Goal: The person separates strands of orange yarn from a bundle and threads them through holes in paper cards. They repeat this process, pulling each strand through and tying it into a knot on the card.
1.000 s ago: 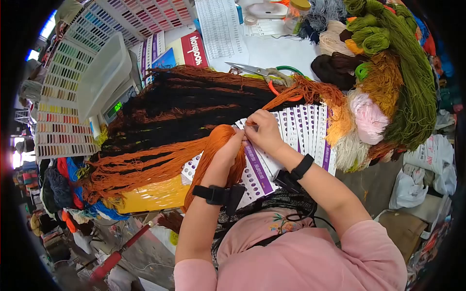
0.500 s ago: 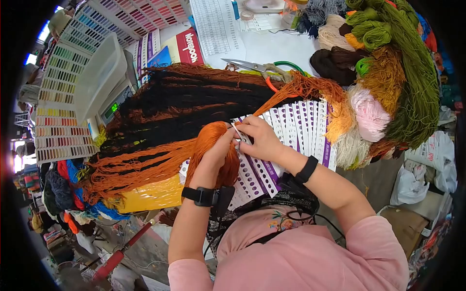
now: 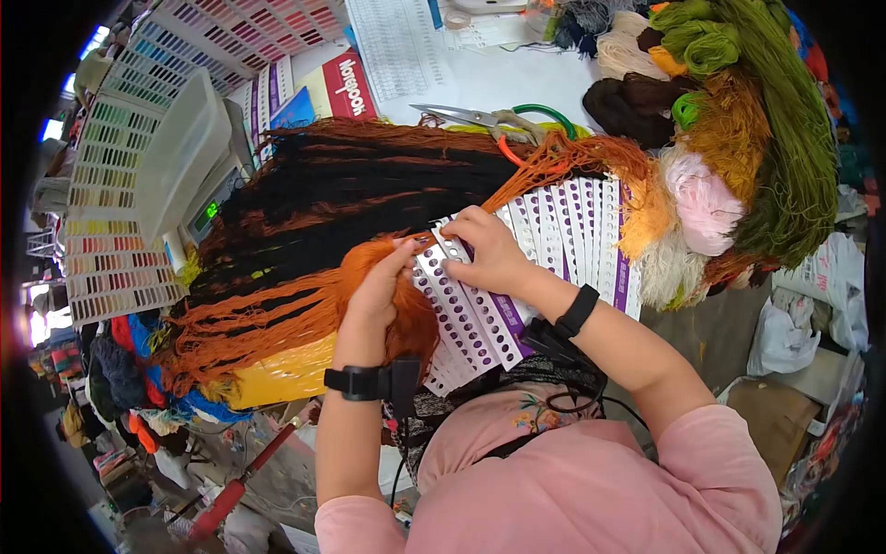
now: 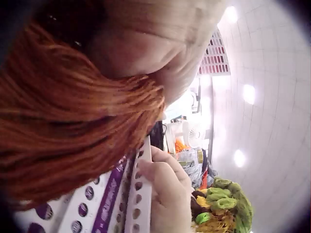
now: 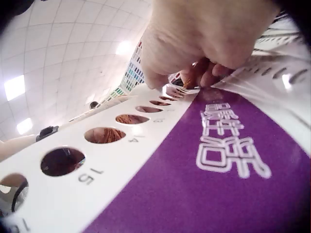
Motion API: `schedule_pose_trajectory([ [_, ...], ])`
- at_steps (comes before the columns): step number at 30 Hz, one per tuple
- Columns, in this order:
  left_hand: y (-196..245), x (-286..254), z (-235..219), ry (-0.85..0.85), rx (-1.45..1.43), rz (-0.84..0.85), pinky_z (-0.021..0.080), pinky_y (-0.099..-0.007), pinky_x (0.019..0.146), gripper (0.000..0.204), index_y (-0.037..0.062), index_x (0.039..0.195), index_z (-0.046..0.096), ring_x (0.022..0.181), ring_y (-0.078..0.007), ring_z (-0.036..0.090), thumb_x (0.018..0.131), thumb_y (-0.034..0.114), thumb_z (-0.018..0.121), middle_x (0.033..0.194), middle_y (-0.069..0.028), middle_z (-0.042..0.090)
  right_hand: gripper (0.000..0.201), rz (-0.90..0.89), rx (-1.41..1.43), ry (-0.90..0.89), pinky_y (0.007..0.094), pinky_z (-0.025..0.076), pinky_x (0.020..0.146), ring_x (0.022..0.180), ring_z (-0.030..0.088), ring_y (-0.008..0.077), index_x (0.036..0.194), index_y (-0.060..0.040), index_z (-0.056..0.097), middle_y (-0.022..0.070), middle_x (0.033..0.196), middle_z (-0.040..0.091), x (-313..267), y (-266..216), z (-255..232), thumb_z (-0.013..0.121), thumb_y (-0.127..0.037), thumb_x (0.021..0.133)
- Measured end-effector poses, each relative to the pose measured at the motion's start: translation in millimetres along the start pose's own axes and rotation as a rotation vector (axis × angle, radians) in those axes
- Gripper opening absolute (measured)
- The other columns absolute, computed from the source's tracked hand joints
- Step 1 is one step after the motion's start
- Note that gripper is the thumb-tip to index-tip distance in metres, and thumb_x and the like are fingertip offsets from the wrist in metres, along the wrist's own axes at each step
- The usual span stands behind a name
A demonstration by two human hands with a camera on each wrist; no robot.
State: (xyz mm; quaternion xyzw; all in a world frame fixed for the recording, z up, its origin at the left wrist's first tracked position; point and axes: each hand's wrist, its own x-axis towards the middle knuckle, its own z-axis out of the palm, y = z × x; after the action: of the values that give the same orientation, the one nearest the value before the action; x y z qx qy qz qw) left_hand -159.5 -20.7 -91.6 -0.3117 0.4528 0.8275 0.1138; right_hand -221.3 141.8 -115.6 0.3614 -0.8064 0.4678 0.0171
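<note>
Under the left hand [image 3: 377, 288] lies the orange yarn bundle [image 3: 388, 309], its fingers curled over the bunch and reaching to the near edge of the punched card strip [image 3: 461, 309]. Just to the right of those fingers, the right hand [image 3: 484, 251] pinches the top end of that strip, thumb and fingertips closed on its white edge; the right wrist view shows the curled fingers [image 5: 209, 73] clamped at the row of numbered holes. The strip sits on a fan of like cards [image 3: 572, 235] on the desk [image 3: 517, 88].

As a judgement: the loose strands could slip out of the left hand's hold or snag on a neighbouring hole, since the yarn is fluffy and the holes sit close together. The thin card could also bend or slide off the fan if the pinch pulls sideways.

Both forearms angle inward, wrists bent down, hands nearly touching. Beyond the fingers, scissors [image 3: 475, 117] lie near more skeins [image 3: 738, 138].
</note>
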Motion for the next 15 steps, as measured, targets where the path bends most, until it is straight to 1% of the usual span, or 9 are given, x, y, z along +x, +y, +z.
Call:
schedule_pose_trajectory([
  [2,4,-11,1,-0.048,-0.155,-0.043,0.033,-0.0138,0.046,0.015,0.0045,0.091,0.055,0.05,-0.0031,0.04,0.08,0.014,0.052,0.082,-0.0025,0.057,0.024,-0.063,-0.038,0.023,0.0316,0.041,0.059,0.066,0.049,0.0248,0.086,-0.0044,0.054,0.0095,0.075,0.047,-2,0,-1,0.061,-0.015,0.066],
  [5,17,-23,0,-0.429,-0.52,-0.071,0.033,-0.0144,0.046,0.019,0.0054,0.097,0.053,0.048,-0.0038,0.038,0.081,0.013,0.05,0.081,-0.0027,0.056,0.017,0.01,-0.016,0.004,0.0308,0.041,0.06,0.067,0.051,0.0242,0.086,-0.0037,0.053,0.0098,0.076,0.049,-5,8,5,0.056,-0.006,0.07],
  [6,18,-22,1,-0.336,-0.381,-0.074,0.034,-0.0151,0.047,0.021,0.0057,0.1,0.051,0.048,-0.0051,0.039,0.081,0.012,0.049,0.081,-0.0033,0.056,0.015,0.081,0.098,0.026,0.0308,0.042,0.06,0.068,0.052,0.0248,0.085,-0.0037,0.053,0.0103,0.076,0.05,-4,5,4,0.054,-0.003,0.07],
  [8,11,-8,10,-0.279,-0.036,-0.05,0.035,-0.0162,0.047,0.02,0.0055,0.1,0.052,0.049,-0.0056,0.041,0.081,0.012,0.049,0.082,-0.0035,0.056,0.015,0.216,0.319,0.064,0.031,0.043,0.061,0.07,0.053,0.0259,0.082,-0.0037,0.052,0.0113,0.077,0.051,-3,-2,1,0.049,0.003,0.069],
  [10,-4,9,19,-0.172,0.401,-0.062,0.038,-0.0184,0.051,0.021,0.0047,0.1,0.051,0.055,-0.007,0.048,0.081,0.014,0.049,0.085,-0.0049,0.057,0.019,0.165,0.32,0.161,0.0294,0.043,0.063,0.072,0.053,0.0258,0.083,-0.0036,0.052,0.0113,0.077,0.052,-4,4,7,0.047,0.006,0.068],
  [11,-9,8,18,-0.131,0.423,0.05,0.039,-0.019,0.053,0.022,0.0046,0.1,0.051,0.058,-0.0077,0.049,0.081,0.014,0.05,0.085,-0.0049,0.057,0.021,0.142,0.318,0.213,0.0286,0.043,0.063,0.073,0.054,0.0258,0.084,-0.0035,0.052,0.0112,0.078,0.053,-6,8,10,0.046,0.008,0.068],
  [13,-5,-19,29,-0.049,0.465,0.266,0.042,-0.0203,0.056,0.023,0.0043,0.1,0.051,0.064,-0.0092,0.052,0.08,0.016,0.053,0.084,-0.0049,0.057,0.02,0.077,0.157,0.149,0.0308,0.043,0.062,0.071,0.053,0.0259,0.086,-0.0038,0.054,0.0102,0.081,0.051,-6,8,7,0.055,-0.004,0.066],
  [14,0,-32,31,0.066,0.291,0.219,0.043,-0.0215,0.062,0.027,0.0045,0.1,0.051,0.071,-0.0106,0.054,0.077,0.018,0.058,0.086,-0.0052,0.056,0.023,0.063,0.065,0.123,0.0311,0.043,0.062,0.071,0.053,0.0255,0.086,-0.0033,0.054,0.0102,0.082,0.051,-5,3,6,0.058,-0.008,0.064],
  [15,7,-40,20,-0.001,0.338,0.256,0.043,-0.0223,0.066,0.028,0.0054,0.097,0.052,0.071,-0.0107,0.053,0.075,0.022,0.061,0.085,-0.0041,0.056,0.026,0.051,-0.025,0.098,0.0313,0.043,0.062,0.072,0.053,0.025,0.087,-0.0028,0.054,0.0101,0.083,0.05,-4,-2,6,0.061,-0.011,0.063],
])
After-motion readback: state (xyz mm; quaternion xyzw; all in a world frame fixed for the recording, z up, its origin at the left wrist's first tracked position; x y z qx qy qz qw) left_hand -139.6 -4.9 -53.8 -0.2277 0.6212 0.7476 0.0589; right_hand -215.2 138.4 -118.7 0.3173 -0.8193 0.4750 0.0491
